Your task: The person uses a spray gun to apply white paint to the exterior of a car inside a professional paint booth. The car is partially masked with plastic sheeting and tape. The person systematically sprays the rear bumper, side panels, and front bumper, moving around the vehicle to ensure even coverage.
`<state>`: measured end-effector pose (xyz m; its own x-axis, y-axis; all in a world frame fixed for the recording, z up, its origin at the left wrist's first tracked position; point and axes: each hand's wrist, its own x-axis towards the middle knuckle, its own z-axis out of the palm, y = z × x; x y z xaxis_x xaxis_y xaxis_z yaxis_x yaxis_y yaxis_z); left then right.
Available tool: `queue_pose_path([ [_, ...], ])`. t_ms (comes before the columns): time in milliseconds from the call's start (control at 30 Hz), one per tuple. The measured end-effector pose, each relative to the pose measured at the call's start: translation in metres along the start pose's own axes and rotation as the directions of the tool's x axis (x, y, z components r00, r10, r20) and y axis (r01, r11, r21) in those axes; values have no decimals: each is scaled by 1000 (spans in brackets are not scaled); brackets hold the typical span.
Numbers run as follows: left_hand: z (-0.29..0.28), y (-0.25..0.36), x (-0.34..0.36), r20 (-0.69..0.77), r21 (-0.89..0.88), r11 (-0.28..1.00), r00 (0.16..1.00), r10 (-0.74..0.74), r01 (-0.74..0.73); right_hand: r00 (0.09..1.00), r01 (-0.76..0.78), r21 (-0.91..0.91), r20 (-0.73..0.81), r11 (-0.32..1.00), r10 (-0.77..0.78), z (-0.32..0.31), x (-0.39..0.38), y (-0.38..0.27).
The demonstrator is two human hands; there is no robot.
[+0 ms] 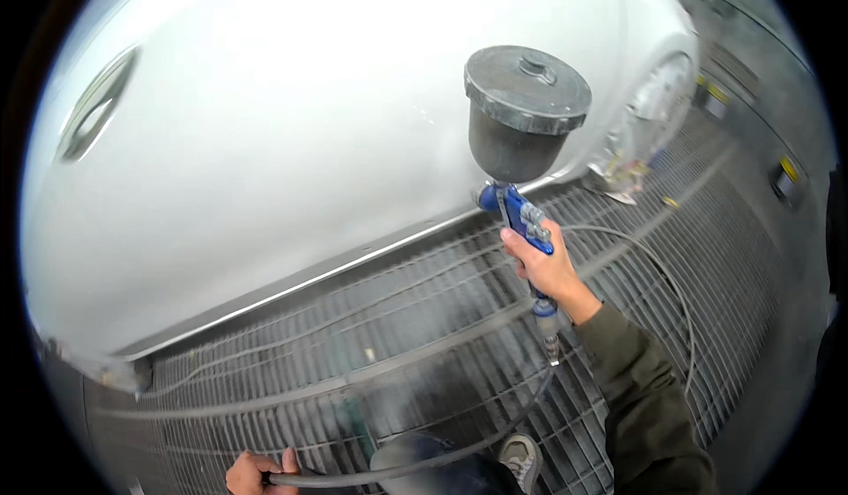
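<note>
My right hand [549,270] is wrapped round the grip of a blue spray gun [517,212], held upright beside the car. A dark, lidded paint cup [527,111] sits on top of the gun. From the gun's lower end an air hose [459,453] curves down and left to my left hand [259,475], whose fingers close round it. The white car body [291,159] fills the area ahead, with a door handle recess [100,102] at far left. The gun's nozzle points toward the panel; whether paint is coming out, I cannot tell.
Metal floor grating [477,345] runs below the car's sill. Plastic wrap [649,115] covers the wheel at right. More hose [676,283] loops over the grating. Small cans [785,177] stand along the right side. My shoe [521,460] shows at the bottom.
</note>
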<state>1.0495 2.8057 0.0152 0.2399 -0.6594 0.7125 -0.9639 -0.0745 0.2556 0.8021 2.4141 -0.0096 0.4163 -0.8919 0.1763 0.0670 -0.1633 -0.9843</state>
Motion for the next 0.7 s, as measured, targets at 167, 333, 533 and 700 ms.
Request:
queue_pose_path([
  [167,-67,-17,-11,-171,108,953,949,-263,283,982,139,-35,130,990,-133,114,-12,-17],
  [333,-107,-52,-29,-233,102,930,917,-324,354,907,203,-164,403,965,-122,227,-1,-40],
  [533,-156,-62,-78,-401,136,910,862,-310,391,727,454,-71,605,888,-324,340,-25,-84],
  [700,-165,-70,-83,-421,128,884,831,-362,450,677,229,-110,732,967,-77,363,-26,-130],
])
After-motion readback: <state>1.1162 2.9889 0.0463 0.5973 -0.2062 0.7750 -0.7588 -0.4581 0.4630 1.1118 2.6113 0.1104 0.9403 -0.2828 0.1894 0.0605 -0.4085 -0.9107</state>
